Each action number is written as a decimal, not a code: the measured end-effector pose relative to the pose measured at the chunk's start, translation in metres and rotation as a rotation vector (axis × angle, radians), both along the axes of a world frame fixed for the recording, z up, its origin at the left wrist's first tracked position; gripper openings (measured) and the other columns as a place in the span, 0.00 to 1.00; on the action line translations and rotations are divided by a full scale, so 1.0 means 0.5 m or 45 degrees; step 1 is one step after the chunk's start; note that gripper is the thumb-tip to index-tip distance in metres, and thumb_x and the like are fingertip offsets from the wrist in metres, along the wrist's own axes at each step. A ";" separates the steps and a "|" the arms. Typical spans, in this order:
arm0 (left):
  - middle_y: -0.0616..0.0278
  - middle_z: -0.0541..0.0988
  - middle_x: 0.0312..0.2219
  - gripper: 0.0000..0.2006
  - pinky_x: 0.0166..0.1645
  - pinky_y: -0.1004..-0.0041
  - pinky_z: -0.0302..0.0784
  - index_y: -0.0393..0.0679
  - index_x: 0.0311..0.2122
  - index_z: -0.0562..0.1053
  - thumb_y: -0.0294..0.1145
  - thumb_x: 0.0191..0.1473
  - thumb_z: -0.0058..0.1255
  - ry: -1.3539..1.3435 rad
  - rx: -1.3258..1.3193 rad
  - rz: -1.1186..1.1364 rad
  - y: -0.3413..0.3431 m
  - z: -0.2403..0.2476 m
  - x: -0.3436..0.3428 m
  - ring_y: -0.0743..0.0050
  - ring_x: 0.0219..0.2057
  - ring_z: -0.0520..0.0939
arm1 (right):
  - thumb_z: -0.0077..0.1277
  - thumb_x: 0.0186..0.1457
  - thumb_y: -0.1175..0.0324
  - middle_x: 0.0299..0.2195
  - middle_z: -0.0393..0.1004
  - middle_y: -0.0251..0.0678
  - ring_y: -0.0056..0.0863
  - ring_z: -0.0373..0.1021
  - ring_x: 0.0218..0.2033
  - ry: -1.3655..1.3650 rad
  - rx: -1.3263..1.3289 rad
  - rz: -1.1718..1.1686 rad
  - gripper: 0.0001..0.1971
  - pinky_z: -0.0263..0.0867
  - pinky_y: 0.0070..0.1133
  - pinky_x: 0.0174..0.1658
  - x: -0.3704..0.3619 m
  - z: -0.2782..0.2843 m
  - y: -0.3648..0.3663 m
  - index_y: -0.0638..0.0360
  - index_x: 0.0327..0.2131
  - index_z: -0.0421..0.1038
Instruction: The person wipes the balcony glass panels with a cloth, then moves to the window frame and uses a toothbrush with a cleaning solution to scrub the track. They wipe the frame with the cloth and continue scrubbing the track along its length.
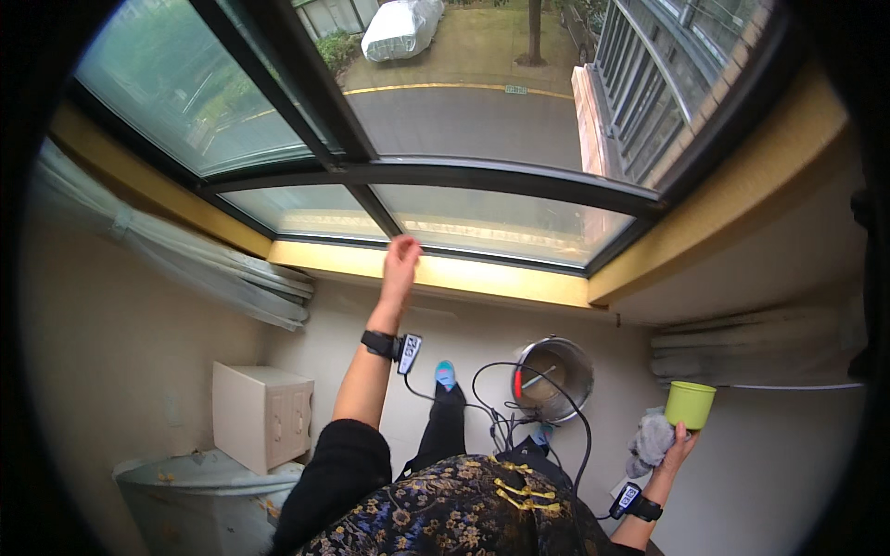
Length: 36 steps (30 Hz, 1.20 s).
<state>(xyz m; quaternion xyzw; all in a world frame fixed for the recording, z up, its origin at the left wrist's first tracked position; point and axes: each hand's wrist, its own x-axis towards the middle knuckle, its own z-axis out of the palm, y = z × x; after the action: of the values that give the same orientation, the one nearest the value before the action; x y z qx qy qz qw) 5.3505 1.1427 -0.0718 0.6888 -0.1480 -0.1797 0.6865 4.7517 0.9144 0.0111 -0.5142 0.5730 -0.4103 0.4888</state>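
Observation:
My left hand (401,261) reaches out to the yellow window sill (501,281), its fingers bent together close to the lower dark window frame (464,252). Whether anything is between them, or whether they touch the frame, I cannot make out. Off to the right, my right hand (684,447) is closed round the lower part of a lime-green plastic cup (691,405). A bunched grey cloth (652,440) hangs against the cup and the fingers of that hand. Each wrist wears a black strap with a small device.
A metal bucket (579,371) with a red-handled tool stands on the floor beside my feet. Black cables (501,422) loop in front of me. At left are a small cream cabinet (255,417) and a tied curtain (185,246); another curtain (760,347) hangs at right.

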 end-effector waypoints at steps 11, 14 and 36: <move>0.58 0.64 0.36 0.30 0.43 0.69 0.65 0.38 0.42 0.61 0.51 0.47 0.61 -0.906 0.179 0.590 0.015 0.218 0.528 0.65 0.36 0.65 | 0.56 0.44 0.57 0.50 0.64 0.40 0.32 0.61 0.51 -0.009 -0.104 0.178 0.35 0.54 0.29 0.57 0.465 0.144 0.122 0.64 0.55 0.59; 0.59 0.63 0.34 0.29 0.41 0.70 0.64 0.39 0.40 0.61 0.51 0.46 0.62 -0.813 0.264 0.647 -0.010 0.209 0.535 0.67 0.35 0.64 | 0.56 0.44 0.57 0.50 0.64 0.40 0.31 0.61 0.51 0.033 -0.152 0.206 0.35 0.53 0.28 0.57 0.510 0.174 0.117 0.65 0.55 0.59; 0.68 0.69 0.21 0.06 0.24 0.75 0.64 0.40 0.32 0.69 0.30 0.56 0.49 0.159 0.457 0.702 0.385 -0.247 0.596 0.79 0.19 0.64 | 0.58 0.41 0.60 0.48 0.67 0.40 0.27 0.64 0.48 0.045 -0.222 0.151 0.37 0.61 0.25 0.52 0.669 0.281 0.043 0.65 0.55 0.57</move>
<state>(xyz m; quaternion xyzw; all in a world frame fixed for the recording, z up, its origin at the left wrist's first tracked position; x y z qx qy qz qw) 5.6485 1.3354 -0.1952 0.8006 0.1204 -0.0521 0.5846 5.0861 0.9360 0.1516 -0.5950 0.5120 -0.4199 0.4555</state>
